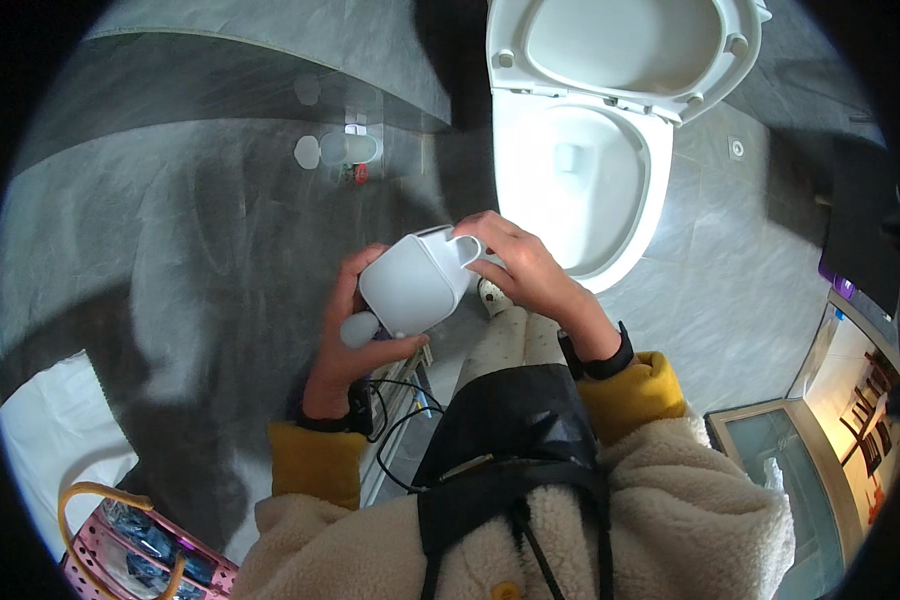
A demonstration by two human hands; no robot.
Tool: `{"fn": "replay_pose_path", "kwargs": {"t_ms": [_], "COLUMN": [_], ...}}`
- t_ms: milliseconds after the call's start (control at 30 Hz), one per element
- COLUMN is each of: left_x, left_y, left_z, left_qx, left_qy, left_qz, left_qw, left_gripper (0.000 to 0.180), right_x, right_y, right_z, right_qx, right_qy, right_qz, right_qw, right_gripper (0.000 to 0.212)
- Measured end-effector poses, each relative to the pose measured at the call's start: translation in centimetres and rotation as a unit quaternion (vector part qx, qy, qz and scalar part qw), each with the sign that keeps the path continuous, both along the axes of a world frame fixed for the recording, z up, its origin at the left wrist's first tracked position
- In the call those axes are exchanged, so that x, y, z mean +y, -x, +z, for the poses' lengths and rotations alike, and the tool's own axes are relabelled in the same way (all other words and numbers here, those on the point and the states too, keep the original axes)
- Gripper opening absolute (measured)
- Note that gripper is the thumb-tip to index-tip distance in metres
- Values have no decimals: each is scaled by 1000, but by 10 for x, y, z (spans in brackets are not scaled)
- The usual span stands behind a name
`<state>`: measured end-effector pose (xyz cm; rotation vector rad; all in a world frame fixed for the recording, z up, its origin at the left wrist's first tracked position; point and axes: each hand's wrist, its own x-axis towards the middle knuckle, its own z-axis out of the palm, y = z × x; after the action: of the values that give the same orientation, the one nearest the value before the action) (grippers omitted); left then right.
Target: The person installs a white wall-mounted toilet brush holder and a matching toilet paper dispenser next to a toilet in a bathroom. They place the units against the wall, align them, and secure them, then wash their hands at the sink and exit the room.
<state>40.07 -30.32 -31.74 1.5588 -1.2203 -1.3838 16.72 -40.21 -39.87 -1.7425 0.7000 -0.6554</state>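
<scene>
One white container (412, 288) sits between both hands' fingers (488, 228).

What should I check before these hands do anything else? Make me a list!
1. Left hand supporting the white container: ok, thumb and fingers curl around it.
2. Right hand on the white loop at the container's side: ok, fingers touch it.
3. Toilet lid up: ok, the bowl is uncovered.
4. Loose black cable out of the way: not ok, it hangs near the left wrist and might snag.
5. What's inside the container: cannot tell, hidden from this view.
</scene>
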Motion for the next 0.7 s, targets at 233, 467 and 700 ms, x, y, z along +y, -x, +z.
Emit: {"fn": "replay_pose_path", "kwargs": {"t_ms": [233, 467, 700], "left_x": [11, 20, 15], "left_y": [-11, -23, -8], "left_z": [3, 19, 23], "left_qx": [42, 88, 151], "left_qy": [-9, 52, -4], "left_qz": [53, 9, 97], "left_qw": [998, 995, 984], "left_gripper": [105, 115, 108], "right_x": [43, 93, 102], "right_y": [7, 4, -1], "right_z": [12, 27, 24], "right_qx": [-1, -20, -11], "right_qy": [44, 134, 97], "right_qz": [-85, -191, -245], "right_qw": [995, 972, 965], "right_gripper": [51, 54, 51]}}
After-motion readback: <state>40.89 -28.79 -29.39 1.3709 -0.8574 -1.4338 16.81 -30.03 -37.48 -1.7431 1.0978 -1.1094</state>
